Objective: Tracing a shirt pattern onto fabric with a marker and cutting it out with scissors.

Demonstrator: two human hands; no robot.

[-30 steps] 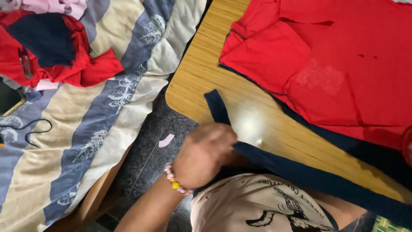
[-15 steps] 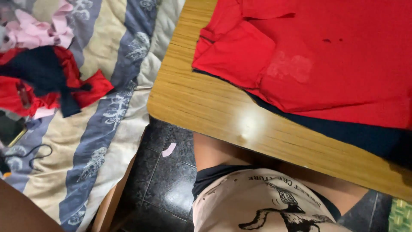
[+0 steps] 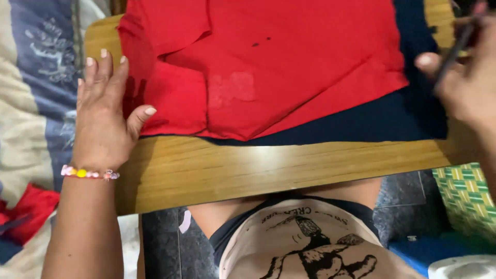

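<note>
Two hands up at the desk (image 3: 268,170). Left hand (image 3: 106,116) lies flat, fingers spread, palm down at the desk's left edge, thumb touching the red cloth (image 3: 268,67)'s left side, gripping nothing. Red cloth sits on top of a navy fabric (image 3: 361,121), long axis running left-right along the near edge, just right of the left hand, so that hand's closer. Right hand (image 3: 465,82), at the right edge over the navy layer, is curled round a thin dark tool (image 3: 454,51), blurry, can't tell which kind.
</note>
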